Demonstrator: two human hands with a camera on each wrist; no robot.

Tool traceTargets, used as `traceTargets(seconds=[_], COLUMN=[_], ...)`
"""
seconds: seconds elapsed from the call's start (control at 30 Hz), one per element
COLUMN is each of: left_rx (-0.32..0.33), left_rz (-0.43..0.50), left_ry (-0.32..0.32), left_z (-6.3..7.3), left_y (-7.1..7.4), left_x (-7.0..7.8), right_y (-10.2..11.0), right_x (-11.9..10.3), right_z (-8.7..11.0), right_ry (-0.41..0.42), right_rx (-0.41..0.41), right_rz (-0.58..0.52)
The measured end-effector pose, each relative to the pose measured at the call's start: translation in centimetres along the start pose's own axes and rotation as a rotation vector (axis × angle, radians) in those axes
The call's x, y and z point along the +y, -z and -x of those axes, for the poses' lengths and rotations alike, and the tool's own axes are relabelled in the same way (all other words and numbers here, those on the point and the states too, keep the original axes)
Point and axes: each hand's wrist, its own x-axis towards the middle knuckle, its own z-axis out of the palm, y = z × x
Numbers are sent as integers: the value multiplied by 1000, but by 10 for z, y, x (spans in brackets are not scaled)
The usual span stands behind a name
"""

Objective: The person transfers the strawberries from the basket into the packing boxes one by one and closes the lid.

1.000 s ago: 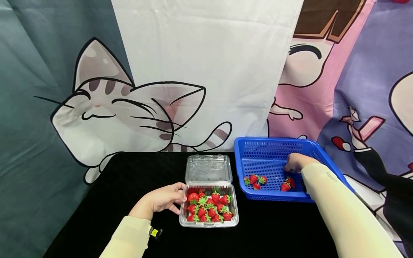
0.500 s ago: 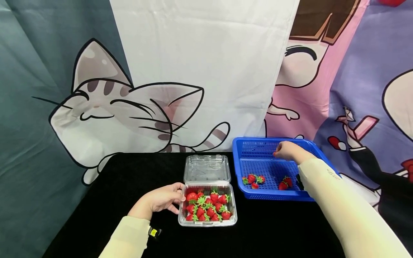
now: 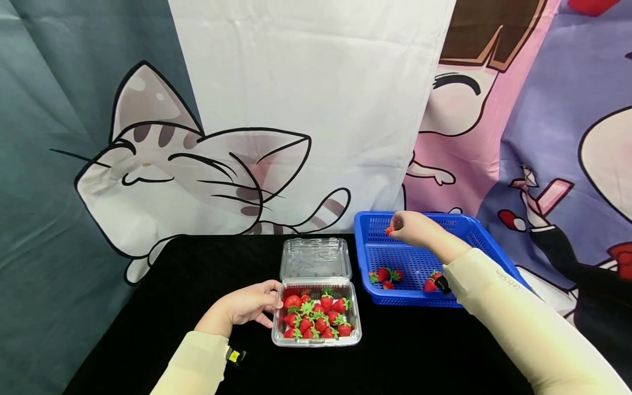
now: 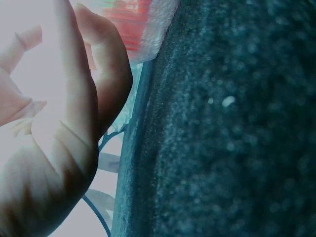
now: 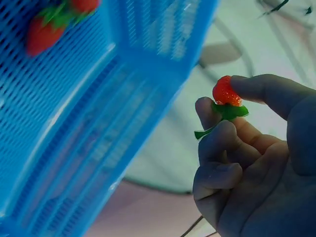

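My right hand (image 3: pixel 417 230) is over the back left part of the blue basket (image 3: pixel 410 299). Between thumb and fingertips it pinches a strawberry (image 5: pixel 226 91) by its red body and green leaf cap. The left hand (image 3: pixel 249 304) grips the left edge of a clear plastic clamshell box (image 3: pixel 316 343), thumb on the rim and the other fingers at the side. Several strawberries (image 3: pixel 321 321) with green caps lie inside this box, and its lid (image 3: pixel 316 260) stands open toward the back. In the left wrist view a box corner (image 4: pixel 148 44) shows beyond the fingers.
Small groups of strawberries lie in the basket, one at its left (image 3: pixel 384 274) and one at its front right (image 3: pixel 430 284), partly behind the right wrist. Black cloth (image 3: pixel 197 285) covers the table. A printed curtain (image 3: pixel 306 82) hangs behind it.
The right hand has risen from the basket's right part and moved left, with a strawberry now showing at its fingertips. The left hand stays at the box. The head view has shifted slightly.
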Motion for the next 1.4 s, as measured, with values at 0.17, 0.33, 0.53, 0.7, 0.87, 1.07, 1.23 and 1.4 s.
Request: traceTargets(seconds=[0.17,0.33,0.53,0.7,0.87,1.07,1.23,1.4], left_rx=[1,2,1,2,-3,7,7,10], left_rz=[0,-1,-3,0,-1,2,5,6], left_ry=[-3,-3,-9,-3,-11,-10,-5,-4], left_z=[0,0,1,1,3,2,0,0], left_y=[1,1,1,1,-1,-1,0,0], left_x=[-1,-1,0,0,2,1,0,0], right_y=[-8,-26,-56,-84,-107,-128,-138,-148], right_x=[-41,-79,-114,-130,-137,-137,-136,-134], right_z=[8,19,31,31,29,26,23,21], right_ry=[49,107,162,204,222,287,327,341], right_rx=[6,5,-34,-67,-117,-100,-86,-51], right_rz=[25,62,137,235,271,315,372,428])
